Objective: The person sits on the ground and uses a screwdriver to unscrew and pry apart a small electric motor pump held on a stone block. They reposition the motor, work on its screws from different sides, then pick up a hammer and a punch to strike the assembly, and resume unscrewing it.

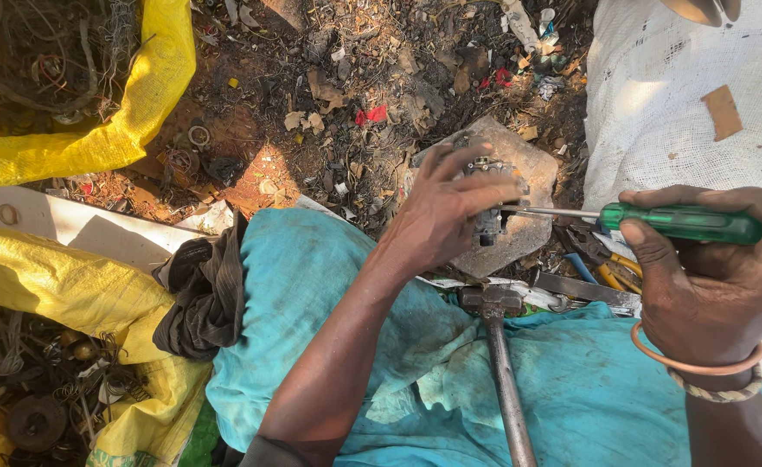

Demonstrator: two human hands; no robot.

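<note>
My left hand point(444, 210) grips a small grey metal part point(488, 220) and holds it on a flat grey stone point(530, 164). My right hand point(710, 277) is closed around a green-handled screwdriver point(684, 222). Its thin shaft runs leftward, and the tip meets the metal part just under my left fingers. A hammer point(498, 346) lies across my lap on teal cloth point(571, 380), head towards the stone.
Pliers with yellow and blue handles point(601, 264) and a flat metal bar point(589, 290) lie right of the stone. Yellow sacks of scrap wire sit at top left point(130, 121) and bottom left point(61, 294). A white woven sack point(684, 95) stands at top right. Littered dirt lies beyond.
</note>
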